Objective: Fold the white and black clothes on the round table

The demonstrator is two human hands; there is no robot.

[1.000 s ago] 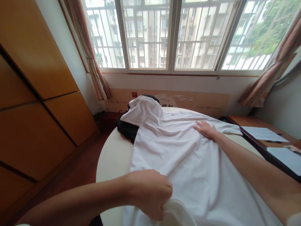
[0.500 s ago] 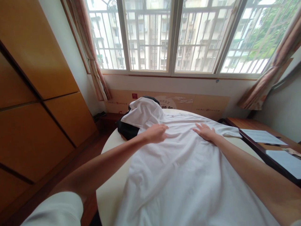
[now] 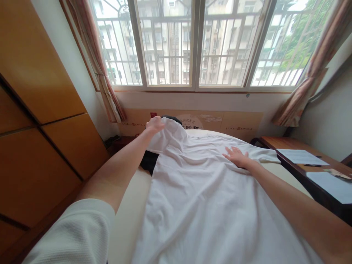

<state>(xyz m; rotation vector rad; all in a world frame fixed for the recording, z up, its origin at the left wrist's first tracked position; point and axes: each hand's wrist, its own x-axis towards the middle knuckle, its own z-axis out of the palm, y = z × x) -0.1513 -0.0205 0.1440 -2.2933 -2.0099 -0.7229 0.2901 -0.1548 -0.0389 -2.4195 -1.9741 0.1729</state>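
A white shirt [image 3: 198,194] lies spread over a cream table [image 3: 123,216], wrinkled across its middle. Its left sleeve end rests over a black item [image 3: 150,161] whose kind I cannot make out. My left hand [image 3: 155,124] grips the shirt at this far left end, fingers curled round the fabric. On the shirt's upper right part, my right hand [image 3: 236,156] lies flat with its fingers apart. The other sleeve stretches right to the table's edge.
To the right, a brown wooden desk [image 3: 271,141] holds white papers [image 3: 302,157] and a pen. A wooden cabinet [image 3: 63,154] stands on the left. Beyond the table are a low wall, curtains [image 3: 107,91] and a barred window [image 3: 167,51].
My left hand has moved away and to the left, from the shirt's middle to its left sleeve end, and now grips it. The right hand stays on the fabric.
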